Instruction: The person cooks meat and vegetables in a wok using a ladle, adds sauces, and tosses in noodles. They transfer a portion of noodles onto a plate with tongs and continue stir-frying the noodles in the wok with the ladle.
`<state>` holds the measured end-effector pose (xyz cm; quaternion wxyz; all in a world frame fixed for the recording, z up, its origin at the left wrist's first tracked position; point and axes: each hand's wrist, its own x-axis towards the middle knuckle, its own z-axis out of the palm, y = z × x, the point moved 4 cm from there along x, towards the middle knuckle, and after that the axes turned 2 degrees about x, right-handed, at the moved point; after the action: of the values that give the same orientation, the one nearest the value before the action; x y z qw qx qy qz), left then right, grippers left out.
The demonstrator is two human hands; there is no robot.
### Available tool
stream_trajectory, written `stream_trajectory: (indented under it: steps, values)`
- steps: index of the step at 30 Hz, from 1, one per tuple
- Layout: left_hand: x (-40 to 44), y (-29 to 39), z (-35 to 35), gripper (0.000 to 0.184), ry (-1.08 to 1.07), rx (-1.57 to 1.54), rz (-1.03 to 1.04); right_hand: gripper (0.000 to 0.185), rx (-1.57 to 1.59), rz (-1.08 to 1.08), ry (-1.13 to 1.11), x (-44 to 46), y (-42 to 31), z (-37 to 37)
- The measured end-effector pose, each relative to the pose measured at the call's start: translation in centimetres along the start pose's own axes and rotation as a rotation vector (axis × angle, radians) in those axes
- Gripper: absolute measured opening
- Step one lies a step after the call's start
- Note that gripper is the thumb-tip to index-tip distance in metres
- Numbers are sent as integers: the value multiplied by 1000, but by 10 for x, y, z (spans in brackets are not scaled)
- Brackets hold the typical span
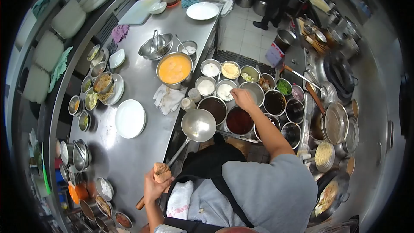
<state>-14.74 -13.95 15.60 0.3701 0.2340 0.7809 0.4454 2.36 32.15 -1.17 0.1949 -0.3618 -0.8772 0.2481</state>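
My left hand (156, 184) is closed around the wooden-ended handle of a big metal ladle (199, 125), with a brown cloth (162, 172) wrapped at the grip. The ladle's bowl faces up near the counter edge, with a little clear liquid or shine inside. Over a metal pot of white powder (225, 89), the fingers of my right hand (243, 98) are pinched together at the rim. What they hold is too small to make out. Beside this pot stand another pot of white seasoning (205, 86), a pot of dark sauce (214, 107) and a pot of reddish-brown liquid (239, 121).
On the steel counter at left are a large bowl of beaten egg (174, 68), a white cloth (168, 98), stacked white plates (130, 118) and small ingredient bowls. At right, a wok of food (328, 196) sits by the stove. Another person (280, 0) stands at the back.
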Motion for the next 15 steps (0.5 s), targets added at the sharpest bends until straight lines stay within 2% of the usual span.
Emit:
stream_trajectory:
  steps: [2, 6, 8, 9, 12, 14, 15]
  values:
    - [-5, -1, 13, 37, 14, -48, -48, 19, 106, -214, 27, -12, -11, -24]
    - [-14, 7, 38, 38, 71, -108, -154, 15, 273, -99, 41, 5, -11, -53]
    - [-15, 9, 48, 38, 80, -106, -163, 15, 547, -40, 167, 26, -13, -46]
    - [-14, 6, 54, 38, 91, -99, -157, 16, 665, -79, 180, 39, -11, -28]
    - [-12, 11, 69, 38, 137, -72, -134, 18, 662, -93, 83, 74, -16, 18]
    - [-10, 13, 76, 39, 132, -8, -157, 23, 374, -99, -73, 87, -31, 33]
    - [-10, 16, 80, 38, 145, -26, -154, 23, 382, -105, -80, 92, -29, 41]
